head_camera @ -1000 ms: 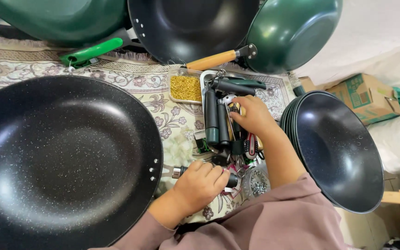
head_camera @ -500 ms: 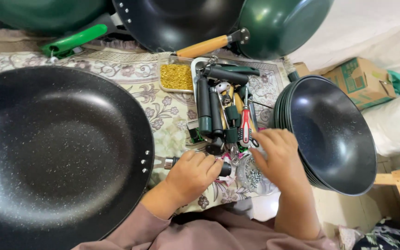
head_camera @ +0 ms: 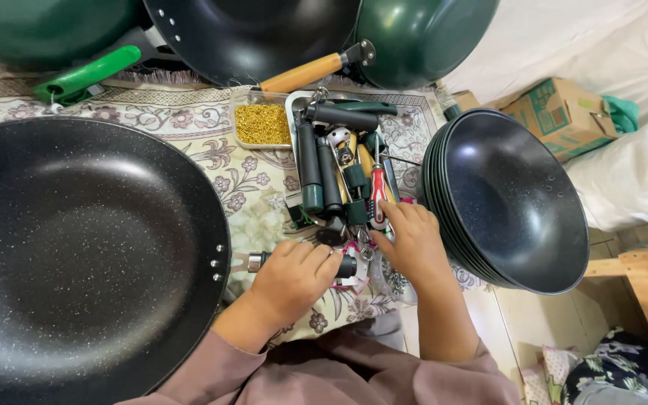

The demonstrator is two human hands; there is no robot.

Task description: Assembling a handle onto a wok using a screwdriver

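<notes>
Right hand (head_camera: 412, 244) shifted left onto tool pile (head_camera: 343, 176), grip unclear; left hand (head_camera: 294, 276) closed around mostly hidden handle (head_camera: 258, 261).

The scene is bright and evenly lit by soft, daylight-like light with no harsh shadows. A broad pale sheen lies across the inside of the large black pan (head_camera: 76, 255) on the left, and its speckled coating shows crisply. A softer gleam runs along the stacked black pans (head_camera: 515, 199) on the right. The white cloth (head_camera: 564, 37) at the far right is nearly washed out. Faint shadows sit under both hands, left hand (head_camera: 294, 277) and right hand (head_camera: 410, 244). Focus is sharp throughout; wide-angle bending curves the pans near the edges.
</notes>
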